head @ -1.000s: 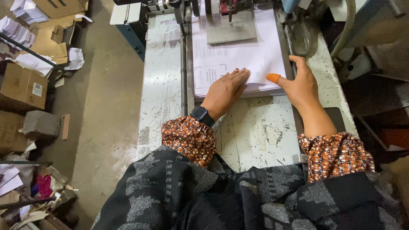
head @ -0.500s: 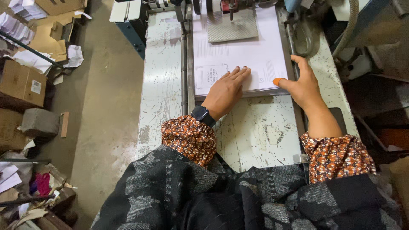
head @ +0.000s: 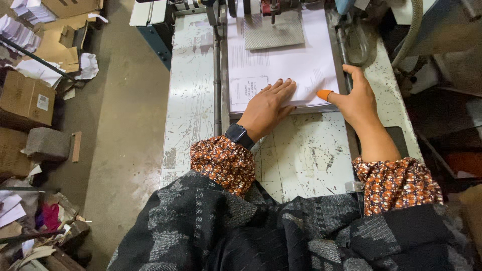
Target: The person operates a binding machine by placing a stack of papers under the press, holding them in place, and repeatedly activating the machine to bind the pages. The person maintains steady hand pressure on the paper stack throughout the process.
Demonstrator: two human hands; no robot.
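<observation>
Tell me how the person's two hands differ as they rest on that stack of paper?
The left hand lies flat, palm down, on top of the paper stack; the right hand sits at the stack's right edge. The left wrist wears a dark watch; the right has none. The right thumb has an orange cap; the left fingers are bare. Both touch the stack, with patterned cuffs.
</observation>
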